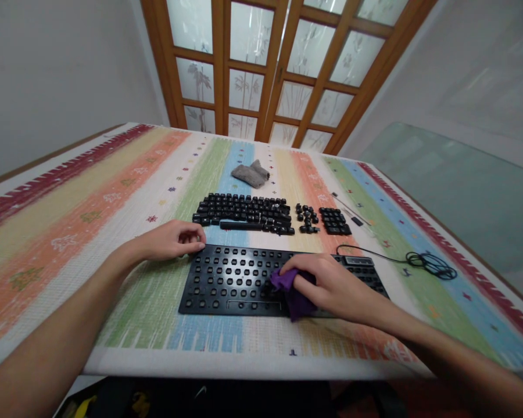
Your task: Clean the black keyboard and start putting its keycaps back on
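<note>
A black keyboard base [233, 278], stripped of its keycaps, lies flat on the striped tablecloth in front of me. My right hand [326, 284] is closed on a purple cloth [300, 302], which touches the right-middle part of the base. At the upper left corner of the base is my left hand [183, 239], its fingers curled and fingertips at the edge. Just beyond the base, the loose black keycaps [244, 209] are laid out in rows. A smaller cluster of keycaps [307, 217] and a number-pad block [335, 220] sit to their right.
A folded grey cloth [251, 173] lies behind the keycaps. The keyboard's coiled cable [431, 265] rests at the right. Near the number-pad keycaps are a thin stick-like tool [353, 210] and a small dark piece [357, 221]. Wooden doors with glass panes [250, 58] stand beyond the table.
</note>
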Motion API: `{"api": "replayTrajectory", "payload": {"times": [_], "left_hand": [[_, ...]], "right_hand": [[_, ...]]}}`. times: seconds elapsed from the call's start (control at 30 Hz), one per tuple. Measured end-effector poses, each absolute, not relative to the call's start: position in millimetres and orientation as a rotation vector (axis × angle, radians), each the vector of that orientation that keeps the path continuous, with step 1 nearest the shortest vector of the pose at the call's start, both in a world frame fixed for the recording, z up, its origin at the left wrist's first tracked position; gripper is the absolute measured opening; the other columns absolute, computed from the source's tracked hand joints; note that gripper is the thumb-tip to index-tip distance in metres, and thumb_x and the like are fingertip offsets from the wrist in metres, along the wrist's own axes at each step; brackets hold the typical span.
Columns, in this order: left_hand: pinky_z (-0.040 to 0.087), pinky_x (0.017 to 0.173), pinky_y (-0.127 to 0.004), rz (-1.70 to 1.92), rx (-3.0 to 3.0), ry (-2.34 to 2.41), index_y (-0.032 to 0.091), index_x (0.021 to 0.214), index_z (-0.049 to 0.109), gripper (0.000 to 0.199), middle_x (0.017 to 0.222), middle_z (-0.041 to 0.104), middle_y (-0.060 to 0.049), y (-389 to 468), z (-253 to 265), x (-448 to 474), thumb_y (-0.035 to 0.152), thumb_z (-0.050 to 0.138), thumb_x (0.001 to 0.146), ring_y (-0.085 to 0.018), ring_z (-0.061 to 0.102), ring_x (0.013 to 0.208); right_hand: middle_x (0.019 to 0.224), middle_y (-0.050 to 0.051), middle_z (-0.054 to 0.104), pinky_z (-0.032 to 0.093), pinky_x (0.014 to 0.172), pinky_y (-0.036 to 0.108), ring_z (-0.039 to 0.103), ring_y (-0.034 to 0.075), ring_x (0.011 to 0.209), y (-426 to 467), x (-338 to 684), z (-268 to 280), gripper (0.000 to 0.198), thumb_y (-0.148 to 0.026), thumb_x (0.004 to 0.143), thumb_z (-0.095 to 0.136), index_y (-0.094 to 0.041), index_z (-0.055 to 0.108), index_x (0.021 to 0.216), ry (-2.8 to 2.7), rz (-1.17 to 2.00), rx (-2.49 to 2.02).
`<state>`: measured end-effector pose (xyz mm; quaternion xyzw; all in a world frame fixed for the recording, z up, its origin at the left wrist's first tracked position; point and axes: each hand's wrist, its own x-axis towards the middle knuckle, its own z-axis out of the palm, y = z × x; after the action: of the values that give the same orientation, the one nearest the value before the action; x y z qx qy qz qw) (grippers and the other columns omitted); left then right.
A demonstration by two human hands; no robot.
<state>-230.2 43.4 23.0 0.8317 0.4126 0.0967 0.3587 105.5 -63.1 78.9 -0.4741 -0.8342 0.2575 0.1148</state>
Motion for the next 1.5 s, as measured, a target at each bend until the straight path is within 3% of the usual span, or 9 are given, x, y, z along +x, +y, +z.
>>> {"api": "replayTrajectory", "payload": {"times": [0.37,0.5,0.63,0.8,1.23,1.5], "left_hand": [[0.038,0.057,-0.023,0.238,2.142,1.058,0.016,0.088,0.065,0.035,0.065,0.060,0.000,43.6,24.2,-231.2,0.049,0.055,0.087,-0.013,0.052,0.058],[0.038,0.056,-0.022,0.246,2.146,1.053,0.016,0.088,0.065,0.034,0.064,0.059,0.001,43.7,24.2,-231.1,0.049,0.055,0.087,-0.012,0.051,0.058],[0.038,0.056,-0.023,0.244,2.142,1.062,0.016,0.087,0.066,0.035,0.064,0.059,0.000,43.4,24.4,-230.4,0.049,0.056,0.086,-0.013,0.051,0.058],[0.038,0.057,-0.023,0.254,2.135,1.069,0.015,0.087,0.067,0.033,0.066,0.061,-0.001,42.8,23.4,-231.6,0.047,0.056,0.086,-0.013,0.052,0.058],[0.039,0.056,-0.024,0.247,2.128,1.086,0.015,0.087,0.067,0.035,0.065,0.061,-0.002,42.5,25.9,-229.9,0.048,0.057,0.084,-0.014,0.052,0.058],[0.039,0.057,-0.024,0.251,2.139,1.081,0.015,0.087,0.067,0.036,0.066,0.061,-0.002,42.8,24.8,-229.9,0.050,0.057,0.084,-0.014,0.053,0.059]], "right_hand": [[0.100,0.010,0.068,0.053,0.081,0.034,0.061,0.019,0.091,-57.3,63.4,57.2,0.034,-0.006,0.087,0.044,-0.013,0.060,0.116,-2.401,0.460,-0.681],[0.105,0.012,0.066,0.051,0.083,0.033,0.056,0.020,0.094,-51.2,47.1,36.6,0.037,-0.002,0.088,0.045,-0.011,0.058,0.121,-2.636,0.407,-0.555],[0.102,0.011,0.066,0.048,0.080,0.034,0.053,0.021,0.091,-51.7,43.6,27.2,0.022,-0.008,0.097,0.045,-0.011,0.066,0.105,-2.950,0.185,-0.476],[0.097,0.012,0.066,0.046,0.081,0.037,0.051,0.023,0.091,-60.3,55.2,36.8,0.016,-0.010,0.093,0.053,-0.011,0.069,0.098,-3.019,0.175,-0.586],[0.084,0.010,0.057,0.044,0.071,0.033,0.046,0.022,0.080,-82.4,99.9,35.4,0.021,-0.002,0.084,0.049,-0.013,0.067,0.081,-2.833,0.068,-1.102],[0.082,0.011,0.061,0.042,0.070,0.033,0.052,0.023,0.081,-77.9,121.8,52.3,0.019,-0.004,0.081,0.054,-0.015,0.069,0.077,-2.904,0.007,-1.430]]}}
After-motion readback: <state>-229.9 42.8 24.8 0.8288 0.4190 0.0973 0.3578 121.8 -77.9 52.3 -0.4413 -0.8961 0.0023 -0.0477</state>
